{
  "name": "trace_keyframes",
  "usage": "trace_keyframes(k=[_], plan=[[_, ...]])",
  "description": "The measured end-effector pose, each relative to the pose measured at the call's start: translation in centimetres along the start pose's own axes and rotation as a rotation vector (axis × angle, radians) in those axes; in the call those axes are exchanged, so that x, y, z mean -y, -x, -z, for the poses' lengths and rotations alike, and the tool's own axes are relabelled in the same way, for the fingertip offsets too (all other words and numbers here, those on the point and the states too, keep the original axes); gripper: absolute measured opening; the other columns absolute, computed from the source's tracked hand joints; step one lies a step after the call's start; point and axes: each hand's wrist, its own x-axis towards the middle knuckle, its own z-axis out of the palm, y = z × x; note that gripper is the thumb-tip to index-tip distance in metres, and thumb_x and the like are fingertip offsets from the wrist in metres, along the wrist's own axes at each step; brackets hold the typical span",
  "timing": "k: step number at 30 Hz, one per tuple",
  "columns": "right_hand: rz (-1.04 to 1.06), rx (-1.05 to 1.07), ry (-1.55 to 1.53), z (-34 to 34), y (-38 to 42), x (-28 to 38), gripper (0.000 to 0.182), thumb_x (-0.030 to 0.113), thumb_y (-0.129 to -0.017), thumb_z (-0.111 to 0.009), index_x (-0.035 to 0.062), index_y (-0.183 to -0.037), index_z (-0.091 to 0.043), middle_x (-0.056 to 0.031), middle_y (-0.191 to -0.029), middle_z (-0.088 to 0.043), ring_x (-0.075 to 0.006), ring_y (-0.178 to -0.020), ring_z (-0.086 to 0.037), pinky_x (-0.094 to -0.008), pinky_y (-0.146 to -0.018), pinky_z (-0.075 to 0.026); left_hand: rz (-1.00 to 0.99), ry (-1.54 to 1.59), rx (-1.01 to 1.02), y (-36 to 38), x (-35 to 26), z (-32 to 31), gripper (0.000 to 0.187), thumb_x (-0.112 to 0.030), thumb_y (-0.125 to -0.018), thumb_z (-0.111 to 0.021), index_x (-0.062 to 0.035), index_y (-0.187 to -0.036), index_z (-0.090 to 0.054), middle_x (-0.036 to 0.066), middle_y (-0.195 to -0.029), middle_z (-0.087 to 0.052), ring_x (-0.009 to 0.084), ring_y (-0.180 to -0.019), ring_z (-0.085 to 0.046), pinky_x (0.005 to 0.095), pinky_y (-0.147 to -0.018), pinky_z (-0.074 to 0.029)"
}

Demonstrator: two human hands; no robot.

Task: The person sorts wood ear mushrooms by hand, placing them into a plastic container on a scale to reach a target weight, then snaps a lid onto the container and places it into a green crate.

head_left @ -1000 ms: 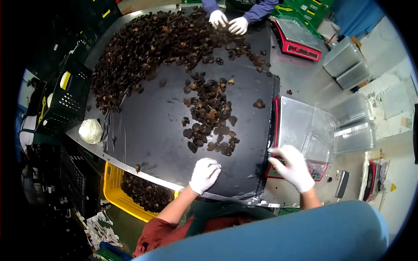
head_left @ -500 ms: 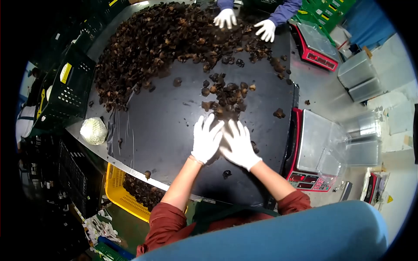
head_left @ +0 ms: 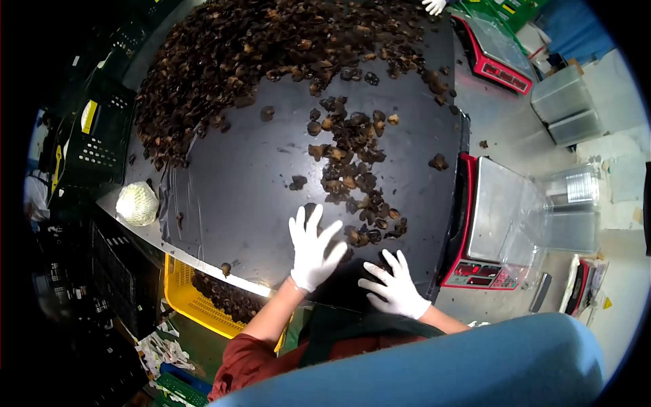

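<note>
Dark brown pieces that look like wood ear mushrooms (head_left: 352,139) lie in a loose strip down the middle of the black table surface (head_left: 237,183). My left hand (head_left: 314,252), in a white glove, is over the near end of this strip, fingers spread, with a piece or two partly hidden by it. My right hand (head_left: 400,288), gloved too, is lower and to the right near the table's front edge. Its fingers are apart, and nothing shows in them. A large heap of the same mushrooms (head_left: 224,51) covers the far left of the table.
Red scales (head_left: 505,210) stand at the right, with a second set (head_left: 502,54) farther back. Clear plastic tubs (head_left: 566,112) sit beyond them. A netted white ball (head_left: 137,203) rests at the left corner. Below is a yellow basket (head_left: 178,288). A co-worker's gloved hand (head_left: 434,5) shows at the top.
My hands have moved apart and nearer to me, the right one lower and to the right. Mushrooms now lie spread where my hands were. The co-worker's hands have mostly left view.
</note>
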Motion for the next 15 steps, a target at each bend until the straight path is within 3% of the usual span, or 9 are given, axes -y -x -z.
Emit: trace_keyframes(k=[1,3,5,8,11,13,14,15], plan=[[0.014,-0.079,-0.005,0.5,-0.4,0.2,0.034,0.021,-0.077,-0.069,0.0187,-0.111,-0.067,-0.0083,-0.131,-0.055,-0.0436,-0.130,-0.038,-0.0634,-0.109,-0.025,-0.001,-0.033,-0.066,-1.3,0.1,-0.1,0.040,-0.021,-0.077,-0.072,-0.0145,-0.116,-0.065,0.016,-0.133,-0.051,0.0460,-0.124,-0.041,0.0559,-0.105,-0.031],[0.002,-0.218,0.019,0.8,-1.3,-0.8,0.031,0.014,-0.075,-0.070,0.0173,-0.105,-0.069,-0.0061,-0.122,-0.060,-0.0373,-0.125,-0.045,-0.0568,-0.109,-0.029,-0.049,0.118,-0.156,-4.3,2.1,-1.1,0.029,-0.012,-0.081,-0.066,-0.0124,-0.110,-0.066,0.010,-0.113,-0.061,0.0304,-0.106,-0.055,0.0450,-0.092,-0.044],[-0.060,-0.346,-0.049,1.4,-2.6,-1.9,0.027,0.008,-0.074,-0.069,0.0127,-0.100,-0.070,-0.0061,-0.111,-0.064,-0.0316,-0.113,-0.053,-0.0477,-0.103,-0.037,-0.099,0.059,-0.166,-7.2,2.1,-1.5,0.022,-0.010,-0.081,-0.065,-0.0112,-0.103,-0.066,0.010,-0.107,-0.062,0.0285,-0.098,-0.059,0.0383,-0.088,-0.047],[-0.139,-0.389,-0.079,2.9,-3.2,-2.5,0.027,0.000,-0.075,-0.066,0.0092,-0.100,-0.070,-0.0082,-0.105,-0.067,-0.0318,-0.106,-0.058,-0.0416,-0.096,-0.044,-0.255,-0.014,-0.029,-8.9,4.1,-3.7,0.017,-0.009,-0.080,-0.068,-0.0083,-0.097,-0.066,0.009,-0.100,-0.064,0.0291,-0.095,-0.060,0.0359,-0.085,-0.049],[-0.169,-0.385,-0.058,3.5,-3.0,-3.4,0.023,0.001,-0.076,-0.066,0.0075,-0.098,-0.069,-0.0090,-0.103,-0.067,-0.0307,-0.104,-0.059,-0.0405,-0.095,-0.045,-0.126,0.277,-0.132,-8.2,4.3,-2.4,0.014,-0.008,-0.081,-0.068,-0.0062,-0.095,-0.065,0.011,-0.097,-0.064,0.0293,-0.090,-0.062,0.0354,-0.082,-0.050],[-0.196,-0.379,-0.087,4.0,-3.1,-3.5,0.020,0.001,-0.076,-0.066,0.0068,-0.095,-0.069,-0.0094,-0.099,-0.067,-0.0301,-0.101,-0.060,-0.0385,-0.092,-0.047,0.319,0.503,-0.054,-7.1,2.3,2.4,0.016,-0.008,-0.081,-0.069,-0.0054,-0.096,-0.063,0.012,-0.095,-0.064,0.0279,-0.086,-0.065,0.0335,-0.077,-0.053],[-0.191,-0.377,-0.070,4.0,-3.2,-3.7,0.020,0.001,-0.077,-0.066,0.0070,-0.095,-0.070,-0.0096,-0.098,-0.067,-0.0294,-0.098,-0.061,-0.0380,-0.089,-0.048,0.299,0.539,-0.238,-6.0,2.6,3.4,0.016,-0.007,-0.079,-0.070,-0.0048,-0.093,-0.063,0.012,-0.092,-0.063,0.0269,-0.085,-0.064,0.0350,-0.075,-0.052],[-0.186,-0.375,-0.054,3.9,-3.4,-3.8,0.019,0.001,-0.077,-0.066,0.0072,-0.095,-0.070,-0.0098,-0.096,-0.067,-0.0287,-0.094,-0.062,-0.0374,-0.086,-0.049,0.217,0.251,-0.305,-4.6,4.3,5.0,0.012,-0.006,-0.079,-0.069,-0.0055,-0.089,-0.062,0.011,-0.090,-0.062,0.0280,-0.085,-0.062,0.0375,-0.078,-0.050]])
